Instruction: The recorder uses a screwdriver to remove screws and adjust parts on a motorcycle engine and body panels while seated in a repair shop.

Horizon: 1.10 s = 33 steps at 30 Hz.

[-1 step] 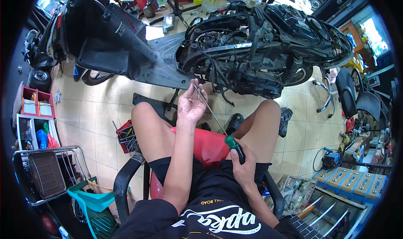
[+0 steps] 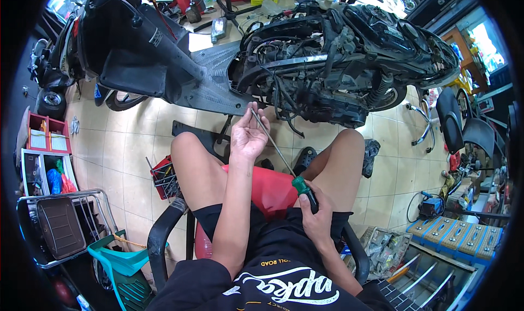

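A long screwdriver (image 2: pixel 279 151) with a green and black handle slants across the space between my knees. Its handle sits in my right hand (image 2: pixel 316 210), fingers wrapped round it and the thumb along its side. Up at the tip end, my left hand (image 2: pixel 250 133) is turned palm up, its fingers bent round the end of the shaft. Whether a small part is also between those fingertips cannot be made out. Just beyond the fingertips is the footboard (image 2: pixel 210 82) of a partly stripped scooter, whose frame and engine (image 2: pixel 333 106) lie bare to the right.
A red tool tray (image 2: pixel 165 177) with several tools stands on the tiled floor by my left knee. A red seat (image 2: pixel 267 188) with black armrests is under me. Left are a teal plastic piece (image 2: pixel 123 262) and a metal-framed chair (image 2: pixel 68 221); right, a woven bench (image 2: pixel 458 237).
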Each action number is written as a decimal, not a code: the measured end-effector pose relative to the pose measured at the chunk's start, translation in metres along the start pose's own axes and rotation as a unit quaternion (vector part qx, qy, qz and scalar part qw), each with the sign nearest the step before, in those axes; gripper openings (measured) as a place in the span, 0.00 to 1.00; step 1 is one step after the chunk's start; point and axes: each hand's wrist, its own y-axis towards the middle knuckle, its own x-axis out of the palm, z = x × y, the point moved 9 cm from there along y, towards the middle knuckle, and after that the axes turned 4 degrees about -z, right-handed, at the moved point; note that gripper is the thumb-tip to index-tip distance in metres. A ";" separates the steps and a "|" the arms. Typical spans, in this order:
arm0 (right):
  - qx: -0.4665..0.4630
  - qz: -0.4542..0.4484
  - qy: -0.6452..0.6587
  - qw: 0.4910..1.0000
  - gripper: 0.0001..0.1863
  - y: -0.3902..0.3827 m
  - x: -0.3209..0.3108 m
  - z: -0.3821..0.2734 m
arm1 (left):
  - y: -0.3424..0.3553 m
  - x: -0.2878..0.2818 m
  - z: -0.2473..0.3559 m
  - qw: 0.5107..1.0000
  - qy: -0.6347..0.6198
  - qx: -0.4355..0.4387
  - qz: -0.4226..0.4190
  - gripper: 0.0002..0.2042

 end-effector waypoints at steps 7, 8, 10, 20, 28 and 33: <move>-0.001 0.016 0.014 1.000 0.17 0.001 0.001 0.005 | 0.005 -0.003 -0.003 1.000 0.014 -0.006 -0.004 0.09; -0.001 0.016 0.009 1.000 0.17 0.001 0.002 0.006 | 0.005 -0.003 -0.002 1.000 0.016 -0.004 -0.004 0.09; 0.005 0.012 0.002 1.000 0.17 0.002 0.002 0.008 | 0.006 -0.003 -0.002 1.000 0.020 0.000 -0.002 0.10; -0.037 0.027 -0.016 0.999 0.18 0.004 0.004 0.010 | 0.007 -0.004 -0.004 1.000 0.017 -0.016 -0.004 0.10; -0.012 0.016 0.007 1.000 0.18 0.005 0.009 0.018 | 0.008 -0.008 0.000 1.000 0.019 -0.008 -0.011 0.10; -0.016 0.016 -0.007 1.000 0.18 0.005 0.010 0.016 | 0.007 -0.009 0.002 0.999 0.033 -0.001 0.000 0.10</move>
